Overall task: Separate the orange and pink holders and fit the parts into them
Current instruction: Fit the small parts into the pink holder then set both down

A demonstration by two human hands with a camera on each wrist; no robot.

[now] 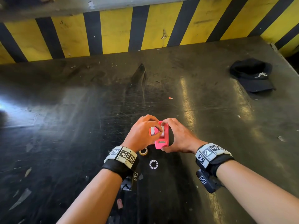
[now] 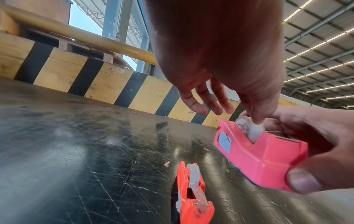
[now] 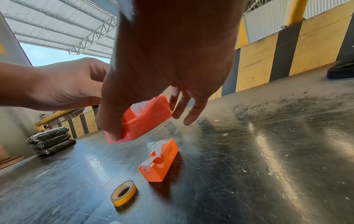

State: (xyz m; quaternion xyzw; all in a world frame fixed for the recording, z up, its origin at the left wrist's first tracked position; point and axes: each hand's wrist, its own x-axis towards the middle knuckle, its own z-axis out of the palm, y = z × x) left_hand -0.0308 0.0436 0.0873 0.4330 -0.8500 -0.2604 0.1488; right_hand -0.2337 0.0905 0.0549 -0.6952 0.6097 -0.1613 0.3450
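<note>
The left hand's (image 1: pixel 140 133) thumb and forefinger pinch the clear tape roll (image 2: pixel 250 130) that sits in the cradle of the pink holder (image 2: pixel 262 157), while its other fingers (image 2: pixel 193 101) hang loose and spread above the desk. The right hand (image 1: pixel 176 138) grips the pink holder from the side, thumb (image 2: pixel 304 180) curled against the cutter end and fingers wrapped round the far wall, so the holder hangs tilted and clear of the desk (image 1: pixel 80 126). Directly beneath the hands, the orange holder (image 3: pixel 159 162) stands upright on the desk with a roll already seated and a strip of tape drawn to its blade; it is apart from the pink one, with open air between them. Just nearer the person lies a yellow-edged tape roll (image 3: pixel 124 194), flat on its side, and beside that a small white ring (image 1: pixel 153 164), possibly a tape core, though the head view is too small to be sure. Ahead of the hands the scratched dark desk runs open to the yellow-and-black striped barrier (image 1: pixel 113 33) along its far edge. A black cap (image 1: pixel 252 75) rests well apart near the far right corner, close to the desk's right edge.
</note>
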